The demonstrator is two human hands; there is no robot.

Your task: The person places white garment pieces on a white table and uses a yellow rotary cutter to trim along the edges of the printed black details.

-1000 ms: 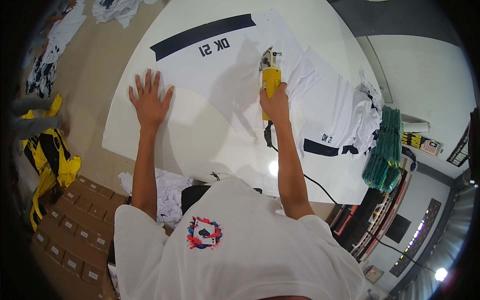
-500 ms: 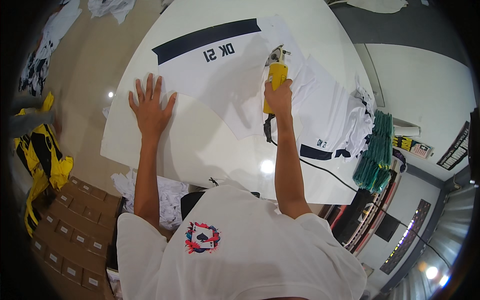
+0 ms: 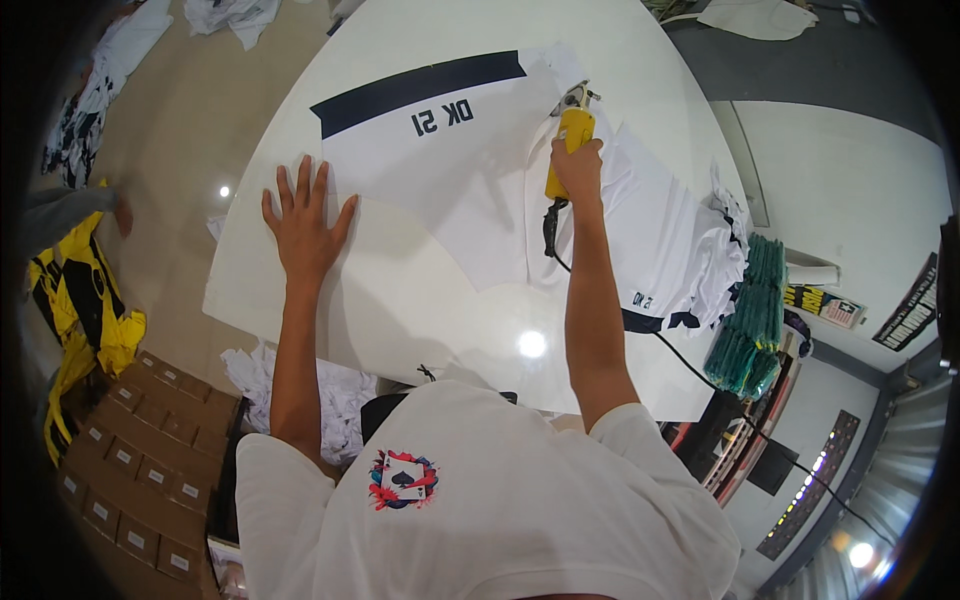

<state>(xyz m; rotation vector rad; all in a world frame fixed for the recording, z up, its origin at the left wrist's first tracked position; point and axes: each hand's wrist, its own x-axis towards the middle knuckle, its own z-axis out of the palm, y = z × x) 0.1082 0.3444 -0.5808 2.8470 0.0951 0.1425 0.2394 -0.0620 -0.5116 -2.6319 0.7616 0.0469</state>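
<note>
My left hand (image 3: 306,225) lies with fingers spread on a white fabric panel (image 3: 440,190) with a dark band and dark printed characters, at its left edge, on the white table (image 3: 390,320). My right hand (image 3: 576,170) grips a yellow electric cutter (image 3: 576,128) with a metal head and black cord. The cutter stands at the panel's right part, farther from me than my left hand. Right beside it, more white fabric pieces (image 3: 670,230) with dark bands lie loosely overlapped. The panel's edge under the cutter head is hard to make out.
At the table's right edge are stacked green packets (image 3: 750,310). On the floor to the left are cardboard boxes (image 3: 140,460), yellow-and-black fabric (image 3: 80,300) and white cloth (image 3: 300,390). Another person's grey sleeve (image 3: 65,210) and hand show at the far left.
My right hand and the cutter have moved to the right and farther away from me along the fabric. My left hand stays spread at the panel's left edge.
</note>
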